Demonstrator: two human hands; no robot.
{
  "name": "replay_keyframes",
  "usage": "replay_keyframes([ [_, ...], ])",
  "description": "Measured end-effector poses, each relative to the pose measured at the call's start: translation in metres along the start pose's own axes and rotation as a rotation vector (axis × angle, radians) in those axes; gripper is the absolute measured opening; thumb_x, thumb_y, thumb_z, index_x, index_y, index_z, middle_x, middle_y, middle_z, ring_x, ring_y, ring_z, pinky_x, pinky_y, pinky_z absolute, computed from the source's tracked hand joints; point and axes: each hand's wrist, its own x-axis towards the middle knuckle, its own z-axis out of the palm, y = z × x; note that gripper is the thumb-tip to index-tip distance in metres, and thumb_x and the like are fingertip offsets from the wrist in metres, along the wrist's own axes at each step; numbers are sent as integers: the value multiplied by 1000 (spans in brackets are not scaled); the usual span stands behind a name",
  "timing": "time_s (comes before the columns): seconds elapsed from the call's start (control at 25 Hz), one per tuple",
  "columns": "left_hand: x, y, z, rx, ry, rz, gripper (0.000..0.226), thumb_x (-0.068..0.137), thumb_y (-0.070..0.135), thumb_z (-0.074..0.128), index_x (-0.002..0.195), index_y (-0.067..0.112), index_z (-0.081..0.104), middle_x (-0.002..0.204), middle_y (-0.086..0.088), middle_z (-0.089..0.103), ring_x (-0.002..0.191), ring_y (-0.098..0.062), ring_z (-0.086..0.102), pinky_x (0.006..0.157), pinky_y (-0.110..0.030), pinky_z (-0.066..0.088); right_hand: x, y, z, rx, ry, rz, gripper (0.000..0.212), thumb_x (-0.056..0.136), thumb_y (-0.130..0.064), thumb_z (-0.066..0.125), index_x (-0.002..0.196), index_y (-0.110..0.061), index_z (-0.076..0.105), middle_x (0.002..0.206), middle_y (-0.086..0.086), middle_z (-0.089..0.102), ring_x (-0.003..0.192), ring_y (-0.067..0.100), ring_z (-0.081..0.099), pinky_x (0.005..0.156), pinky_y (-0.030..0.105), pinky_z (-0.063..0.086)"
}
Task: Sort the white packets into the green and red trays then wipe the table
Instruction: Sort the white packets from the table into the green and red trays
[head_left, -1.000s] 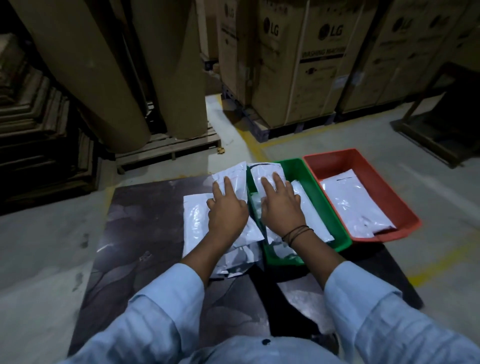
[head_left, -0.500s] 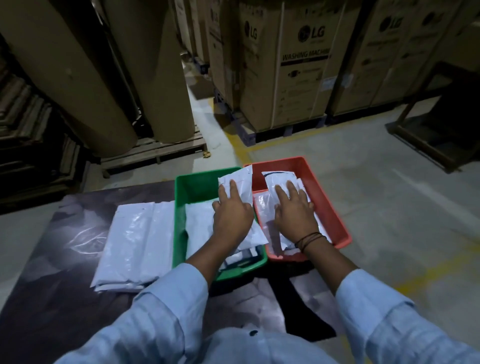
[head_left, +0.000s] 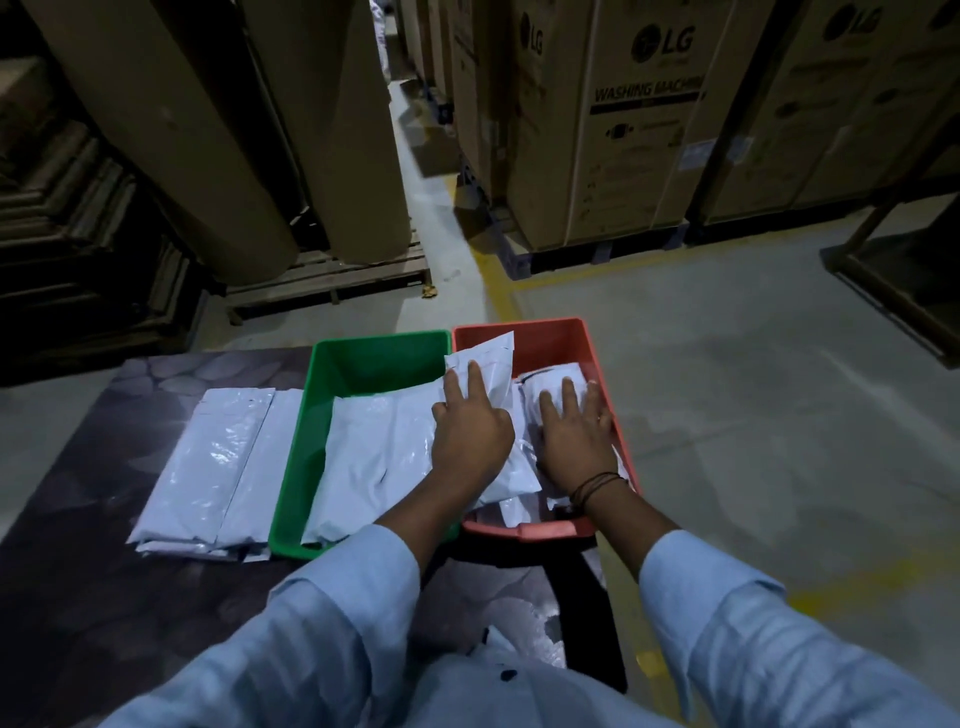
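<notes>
A green tray (head_left: 382, 340) and a red tray (head_left: 524, 327) stand side by side on the dark table (head_left: 104, 597). A large white packet (head_left: 374, 447) lies in the green tray. My left hand (head_left: 470, 431) grips another white packet (head_left: 488, 358) that hangs tilted over the wall between the two trays. My right hand (head_left: 574, 431) lies flat, fingers straight, on white packets (head_left: 550, 376) inside the red tray. A stack of white packets (head_left: 218, 457) rests on the table left of the green tray.
Beyond the table's far edge are big brown paper rolls (head_left: 171, 130) on a wooden pallet (head_left: 332, 275) and LG washing machine cartons (head_left: 639, 119). Bare concrete floor (head_left: 753, 395) with yellow lines lies to the right. A dark metal frame (head_left: 904, 270) stands far right.
Both hands have moved right with their packets: the left from the table stack across the green tray to the trays' shared wall, the right from the green tray into the red tray.
</notes>
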Motion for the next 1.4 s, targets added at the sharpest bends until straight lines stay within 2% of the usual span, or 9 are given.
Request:
replay_keyframes([
  [0.16, 3, 7, 10, 2, 14, -32, 71, 98, 23, 45, 161, 21, 13, 168, -12, 10, 138, -45, 35, 105, -49, 43, 3, 7, 21, -73, -63, -87, 63, 63, -26, 81, 122, -9, 67, 132, 28, 58, 120, 56, 53, 93, 59, 48],
  [0.28, 1, 11, 12, 14, 7, -17, 71, 98, 21, 44, 161, 19, 12, 168, -14, 10, 141, -45, 32, 108, -48, 40, 12, 10, 28, -62, -59, -107, 64, 59, -24, 83, 119, -7, 69, 128, 29, 61, 114, 55, 57, 89, 57, 51],
  [0.36, 1, 15, 11, 22, 2, -4, 71, 98, 20, 44, 161, 16, 12, 168, -15, 9, 145, -44, 27, 112, -48, 36, 21, 12, 29, -43, -42, -106, 56, 71, -29, 76, 122, -7, 67, 131, 29, 58, 117, 54, 55, 93, 58, 49],
  [0.56, 3, 27, 9, 12, 19, 65, 70, 100, 20, 44, 161, 10, 12, 168, -14, 6, 153, -37, 13, 121, -47, 26, 27, 18, 17, 52, 40, -141, 52, 94, -38, 27, 125, -11, 59, 139, 25, 52, 130, 46, 45, 110, 54, 37],
  [0.8, 9, 22, 42, 67, 113, 79, 75, 97, 37, 52, 160, 14, 18, 165, -21, -19, 152, -45, 10, 123, -50, 24, 13, 42, 3, 249, 287, -126, 44, 88, -24, 36, 116, -5, 63, 135, 24, 54, 123, 41, 48, 106, 46, 42],
  [0.96, 10, 18, 56, 179, -33, 162, 70, 99, 35, 48, 159, 11, 22, 167, -24, 0, 153, -40, 13, 124, -44, 16, 4, 41, 4, 256, 172, -179, 38, 81, -17, 59, 116, -6, 64, 138, 24, 51, 127, 39, 47, 107, 42, 42],
  [1.08, 13, 5, 71, 271, -234, 147, 70, 97, 28, 54, 158, 9, 25, 167, -21, 5, 153, -40, 15, 123, -46, 20, 2, 34, 8, 135, 7, -226, 54, 70, -24, 73, 120, -9, 60, 143, 24, 44, 126, 41, 44, 107, 43, 40],
  [1.24, 13, -8, 75, 309, -350, 131, 89, 90, 11, 60, 161, 13, 6, 168, -18, -5, 153, -43, 9, 123, -48, 16, 10, 29, 21, 74, -48, -198, 44, 82, -17, 60, 125, -12, 52, 150, 23, 35, 128, 40, 42, 107, 42, 40],
  [1.4, 15, -10, 77, 325, -356, 139, 87, 92, 10, 54, 161, 15, 2, 168, -17, -8, 154, -44, 3, 124, -50, 11, 13, 32, 25, 48, -60, -194, 45, 82, -18, 60, 126, -12, 51, 149, 21, 36, 125, 38, 44, 103, 42, 42],
])
